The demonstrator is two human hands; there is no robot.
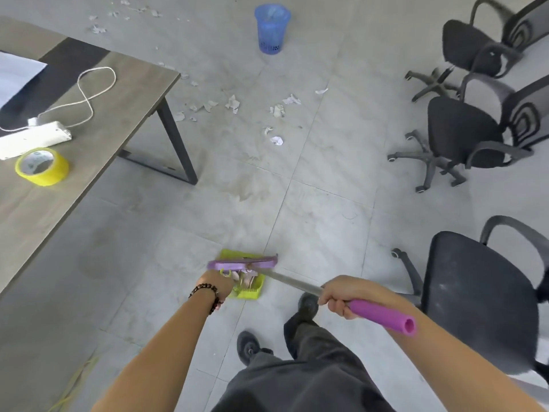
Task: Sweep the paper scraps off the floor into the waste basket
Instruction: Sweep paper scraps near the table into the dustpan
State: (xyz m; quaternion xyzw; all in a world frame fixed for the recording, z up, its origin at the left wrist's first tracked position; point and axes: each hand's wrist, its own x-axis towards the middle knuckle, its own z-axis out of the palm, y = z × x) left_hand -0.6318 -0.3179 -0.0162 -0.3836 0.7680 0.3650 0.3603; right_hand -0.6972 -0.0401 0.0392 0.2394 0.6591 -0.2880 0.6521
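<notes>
Right hand (338,298) is wrapped tight around the broom (294,282), right where the bare metal shaft meets the purple foam sleeve, with the end of the sleeve sticking out past the wrist. Left hand (218,282), with a beaded bracelet (208,295) on the wrist, is down at the left edge of the lime-green dustpan (252,289) and seems to be gripping it there (fingers are mostly hidden, so can't say exactly how). The purple broom head sits across the far edge of the pan, and a few crumpled bits are already lying inside it.

Most of the paper scraps (276,111) are still on the grey tile floor (326,218), well ahead of the pan: one loose bunch mid-floor near the table leg, another scatter way up top left. The blue waste basket (271,28) stands upright at the far end, well apart from the dustpan.

On the left is a wooden table (118,93) with a yellow tape roll (41,166) and a white power strip (32,141) with its cord looped. Three black office chairs (463,138) line the right side.
</notes>
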